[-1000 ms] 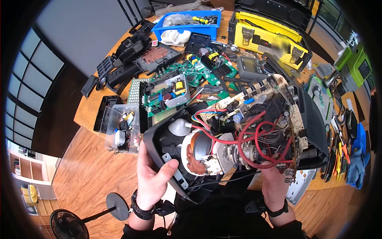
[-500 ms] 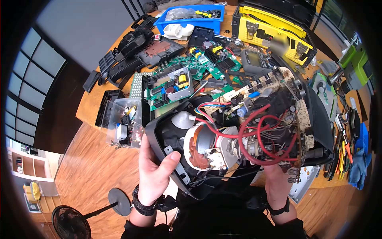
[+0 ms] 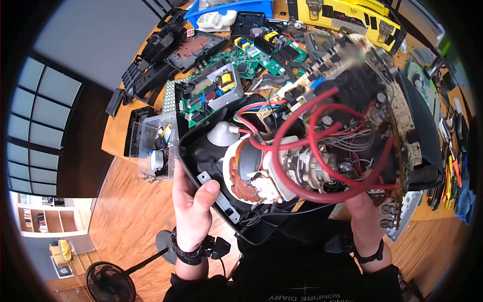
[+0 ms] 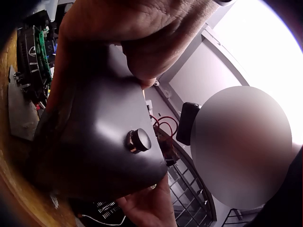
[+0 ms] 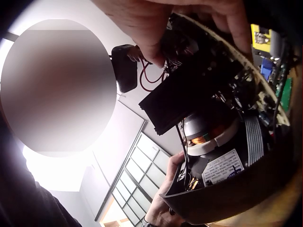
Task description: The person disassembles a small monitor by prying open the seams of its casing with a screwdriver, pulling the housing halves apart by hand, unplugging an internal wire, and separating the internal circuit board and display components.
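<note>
An opened CRT monitor (image 3: 307, 166) is held up before me, its picture tube and wiring exposed. My left hand (image 3: 193, 214) grips the black casing (image 3: 188, 151) at the left, thumb over the rim beside a metal bracket (image 3: 217, 197). In the left wrist view a round knob (image 4: 141, 140) stands out from that casing. With my right hand (image 3: 365, 221) I hold the other end, beneath the circuit board (image 3: 402, 116); its fingertips are hidden in the head view. In the right wrist view its thumb and fingers straddle the board's edge. Red cables (image 3: 282, 171) loop over the tube neck.
Green circuit boards (image 3: 269, 58) and black plastic housings (image 3: 161, 40) cover the table behind. Left of the monitor stands a clear bin of parts (image 3: 163, 146). A blue tray (image 3: 193, 12) and a yellow toolbox (image 3: 347, 22) are at the back; a fan (image 3: 109, 282) stands on the floor.
The monitor has come up closer to the head camera, its board end swinging right and looking larger. Both hands keep their hold. The head view has tilted lower.
</note>
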Motion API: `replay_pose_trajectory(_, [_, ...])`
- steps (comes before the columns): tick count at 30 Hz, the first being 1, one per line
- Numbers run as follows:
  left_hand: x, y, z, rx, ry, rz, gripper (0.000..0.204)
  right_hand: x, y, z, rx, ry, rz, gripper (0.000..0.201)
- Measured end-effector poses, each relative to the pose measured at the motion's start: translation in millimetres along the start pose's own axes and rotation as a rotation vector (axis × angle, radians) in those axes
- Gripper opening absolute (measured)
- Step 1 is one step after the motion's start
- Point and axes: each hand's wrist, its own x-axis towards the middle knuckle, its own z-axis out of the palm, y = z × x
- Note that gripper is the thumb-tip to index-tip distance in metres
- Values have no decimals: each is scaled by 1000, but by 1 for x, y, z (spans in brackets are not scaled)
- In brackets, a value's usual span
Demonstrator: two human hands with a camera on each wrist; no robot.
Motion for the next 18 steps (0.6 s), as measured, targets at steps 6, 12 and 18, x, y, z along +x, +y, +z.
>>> replay_pose_trajectory(6, [-2, 1, 1, -2, -32, 31, 74, 19, -13, 5, -64, -83, -160, 30])
replay_pose_trajectory(12, [-21, 2, 14, -34, -16, 120, 84, 2, 10, -23, 32, -118, -185, 34])
replay_pose_trajectory(18, [-32, 1, 25, 90, 108, 149, 90, -15, 19, -43, 128, -148, -131, 38])
